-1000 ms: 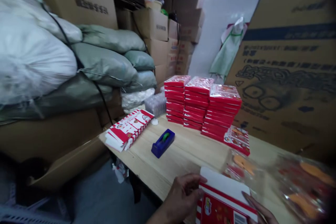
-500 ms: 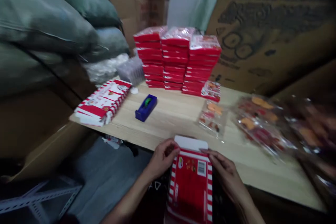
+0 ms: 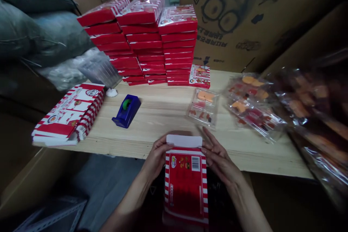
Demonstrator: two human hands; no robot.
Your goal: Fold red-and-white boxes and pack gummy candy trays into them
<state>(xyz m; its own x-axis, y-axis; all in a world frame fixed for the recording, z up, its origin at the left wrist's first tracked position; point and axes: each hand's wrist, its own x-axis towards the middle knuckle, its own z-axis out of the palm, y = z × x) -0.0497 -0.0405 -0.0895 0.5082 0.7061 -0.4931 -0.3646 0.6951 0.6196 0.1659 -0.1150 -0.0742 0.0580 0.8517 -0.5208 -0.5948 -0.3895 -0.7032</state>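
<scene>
The near edge of the tabletop (image 3: 160, 112) runs across the view just beyond the forearms, and the red carton (image 3: 186, 185) is held at that edge, its far end overlapping the wood in view and its printed body hanging on the person's side. Ahead of it, a band of open wood stretches between the blue tape dispenser (image 3: 127, 112) on the left and a single clear packet (image 3: 203, 103) on the right, reaching back to the foot of the stacked cartons (image 3: 178, 40). Flat printed cartons (image 3: 72, 105) lie in a pile at the left end, their corners right by the near edge; at the right, more clear packets (image 3: 255, 112) lie overlapped, a strip of wood between them and the single one. Behind, a large cardboard box (image 3: 231, 43) bounds the far side. Both forearms come up from below and angle inward toward the carton. The left hand (image 3: 156, 157) grips its far left corner, thumb along the edge beside the white flap (image 3: 184, 140), which extends away from the person. The right hand (image 3: 221, 161) holds the far right corner with its fingers bent in, one finger lifted and pointing forward over the wood, near the single packet.
</scene>
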